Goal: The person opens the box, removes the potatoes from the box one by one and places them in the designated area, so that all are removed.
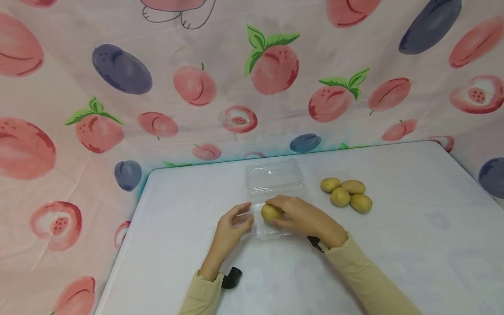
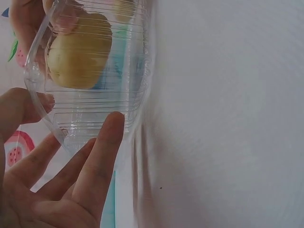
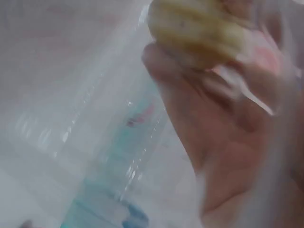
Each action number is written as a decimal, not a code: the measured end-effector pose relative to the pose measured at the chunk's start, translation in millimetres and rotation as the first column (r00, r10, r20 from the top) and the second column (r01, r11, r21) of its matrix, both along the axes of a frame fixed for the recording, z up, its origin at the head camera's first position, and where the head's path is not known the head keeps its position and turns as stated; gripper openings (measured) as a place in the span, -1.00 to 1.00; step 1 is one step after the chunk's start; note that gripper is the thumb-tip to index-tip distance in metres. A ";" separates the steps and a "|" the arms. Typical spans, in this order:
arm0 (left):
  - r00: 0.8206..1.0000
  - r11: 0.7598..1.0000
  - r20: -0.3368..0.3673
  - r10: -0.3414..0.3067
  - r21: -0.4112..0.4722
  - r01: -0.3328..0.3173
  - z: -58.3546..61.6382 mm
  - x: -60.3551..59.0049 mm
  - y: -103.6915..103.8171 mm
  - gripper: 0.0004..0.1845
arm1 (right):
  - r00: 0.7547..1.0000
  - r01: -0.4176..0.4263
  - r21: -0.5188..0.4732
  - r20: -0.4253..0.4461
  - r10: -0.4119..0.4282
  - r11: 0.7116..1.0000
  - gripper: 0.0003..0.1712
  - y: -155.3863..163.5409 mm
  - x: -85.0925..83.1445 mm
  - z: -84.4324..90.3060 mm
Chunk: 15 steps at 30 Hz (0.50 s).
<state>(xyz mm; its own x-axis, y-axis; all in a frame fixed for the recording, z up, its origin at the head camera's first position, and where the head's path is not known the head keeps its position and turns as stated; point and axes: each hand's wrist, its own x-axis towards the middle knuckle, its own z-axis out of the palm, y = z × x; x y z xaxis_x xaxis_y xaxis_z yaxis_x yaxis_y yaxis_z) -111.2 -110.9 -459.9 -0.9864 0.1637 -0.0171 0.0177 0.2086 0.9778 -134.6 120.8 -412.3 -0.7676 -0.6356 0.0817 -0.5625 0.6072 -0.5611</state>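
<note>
A small yellow potato [image 1: 271, 213] is pinched in the grip of the right hand [image 1: 303, 216], with fingers and thumb curled round it, and it is held inside the lower tray of a clear plastic clamshell box [image 1: 275, 179]. The box lies open near the middle of the white tabletop [image 1: 413, 245], its lid folded out flat toward twelve o'clock and its tray on the near side. In the right wrist view the picture is blurred, but the potato [image 3: 194, 23] is seen against the fingertips [image 3: 166, 61], with the clear plastic just beside them.

The left hand [image 1: 232, 229] is placed at nine o'clock of the tray, and its grip is spread: the fingers are nearly straight and are laid against the tray's outer wall. In the left wrist view a fingertip [image 2: 111, 126] is seen touching the ribbed plastic wall [image 2: 95, 109], and the potato [image 2: 78, 52] shows through it. Whether the thumb also touches the rim cannot be told.

Four more potatoes [image 1: 346, 194] are gathered in a tight cluster at three o'clock of the box, touching one another and apart from it. Both arms are covered by pale yellow sleeves [image 1: 370, 280], and a dark strap piece [image 1: 231, 278] is seen at the left wrist. A fruit-printed cloth [image 1: 197, 83] is hung behind and beside the tabletop.
</note>
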 end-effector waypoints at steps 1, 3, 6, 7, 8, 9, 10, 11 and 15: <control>1.000 1.000 -0.001 0.000 -0.001 0.000 0.0 -0.1 0.0 -0.52 | 1.000 0.001 -0.001 -0.004 -0.001 1.000 -0.50 0.9 0.1 0.8; 1.000 1.000 -0.004 -0.001 -0.004 0.001 0.3 -0.2 0.2 -0.52 | 1.000 0.005 0.005 -0.018 -0.005 1.000 -0.50 2.6 0.2 2.1; 1.000 1.000 -0.012 -0.003 -0.014 0.003 1.2 0.2 0.5 -0.53 | 0.999 0.005 0.013 -0.038 -0.005 1.000 -0.50 5.0 0.9 4.0; 1.000 1.000 -0.016 -0.003 -0.018 0.003 1.3 0.2 0.6 -0.53 | 0.999 0.004 0.016 -0.047 -0.003 1.000 -0.50 5.8 1.3 4.4; 1.000 1.000 -0.019 -0.004 -0.021 0.004 1.2 0.2 0.7 -0.53 | 0.998 0.005 0.022 -0.058 -0.004 1.000 -0.50 6.5 1.7 5.0; 1.000 1.000 -0.023 -0.005 -0.026 0.004 1.1 0.3 0.8 -0.53 | 0.998 0.007 0.026 -0.066 -0.005 1.000 -0.50 7.2 2.2 5.7; 1.000 1.000 -0.025 -0.005 -0.029 0.004 1.0 0.3 0.8 -0.54 | 0.997 0.009 0.030 -0.075 -0.007 1.000 -0.50 7.9 2.6 6.2; 1.000 0.999 -0.028 -0.005 -0.032 0.004 0.8 0.2 0.9 -0.54 | 0.996 0.014 0.034 -0.085 -0.011 0.999 -0.49 8.7 3.1 6.7; 0.999 0.999 -0.034 -0.004 -0.037 0.002 0.4 -0.6 1.4 -0.54 | 0.994 0.040 0.045 -0.107 -0.035 0.998 -0.49 13.0 4.6 9.2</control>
<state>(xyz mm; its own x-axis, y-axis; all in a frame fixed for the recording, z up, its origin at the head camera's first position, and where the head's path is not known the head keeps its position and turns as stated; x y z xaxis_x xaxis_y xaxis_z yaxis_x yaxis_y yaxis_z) -111.8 -109.5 -459.6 -0.9860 0.1665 0.0099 0.0510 0.2445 0.9683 -129.9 133.9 -403.1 -0.7796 -0.6117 0.1343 -0.5937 0.6535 -0.4696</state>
